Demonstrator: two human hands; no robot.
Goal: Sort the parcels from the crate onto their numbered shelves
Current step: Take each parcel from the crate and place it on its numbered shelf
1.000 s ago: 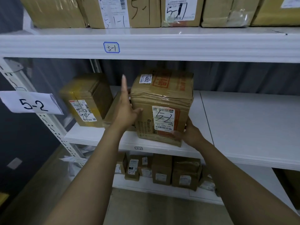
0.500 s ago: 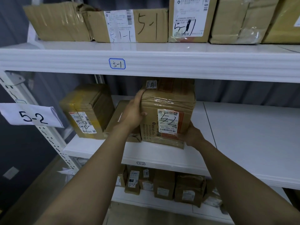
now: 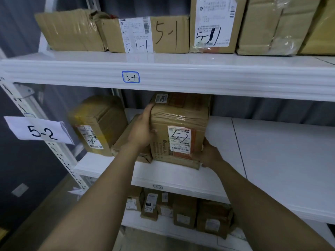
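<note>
Parcel (image 3: 179, 127) w/ "5-2" handwritten on its front label sits at the left-centre of the middle shelf (image 3: 272, 151), near the front edge; base on the board or just above it, can't tell which. Left hand (image 3: 140, 131) grips its left side: fingers (image 3: 149, 108) pressed together and running up to the top corner, thumb on the front face. Right hand (image 3: 208, 154) cups the lower right corner, its fingers wrapped round behind the box, tips hidden.

Tight on the left: a flat box (image 3: 125, 140) lies just beside the parcel, the left hand squeezed between the two. Further left stands a yellow-taped parcel (image 3: 97, 124) – touching the flat box or not, can't tell. Right of the parcel the board is bare.

Paper sign (image 3: 39, 131) reading "5-2" hangs on the left upright. Upper shelf (image 3: 199, 69) runs close over the parcel's top, carries a 5-1 tag (image 3: 130, 77) and a row of 5-1 boxes (image 3: 168, 33). Lower shelf (image 3: 163, 225) holds several small parcels (image 3: 184, 214)
</note>
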